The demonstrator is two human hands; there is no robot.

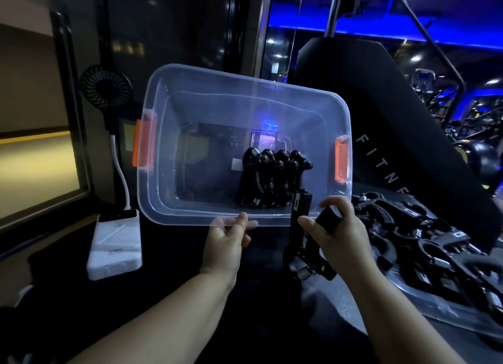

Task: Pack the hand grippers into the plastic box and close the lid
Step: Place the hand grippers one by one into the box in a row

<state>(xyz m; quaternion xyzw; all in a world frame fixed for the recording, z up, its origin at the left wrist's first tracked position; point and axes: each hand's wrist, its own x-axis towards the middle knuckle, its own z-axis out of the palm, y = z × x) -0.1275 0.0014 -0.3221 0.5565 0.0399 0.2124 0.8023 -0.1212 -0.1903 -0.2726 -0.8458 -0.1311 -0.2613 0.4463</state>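
**Box tipped open, one more gripper at its rim**

The clear plastic box point(168, 178) is tipped up so its open mouth faces the person. Its long axis runs left to right, with an orange latch point(144, 143) on the left short end and a second one on the right end. The left hand point(226, 238) pinches the middle of the box's near rim, fingertips showing through the plastic.

Inside the box, right of centre on its floor, a row of four black hand grippers point(272, 178) stands side by side. Their long axes run from the far wall toward the near rim, round knobs at the far end.

The right hand point(340, 233) has its fingers curled round one handle of another hand gripper point(300, 210). This one is close to upright: its handles point up at the right part of the box's near rim, one handle tip overlapping that rim, and its coil spring hangs at the low end, toward the person.

Right of the box, a pile of loose grippers point(435, 244) lies on a flat clear plastic panel point(408, 309). Left of the box sit a white power bank point(117, 244) and a small black fan point(106, 87).
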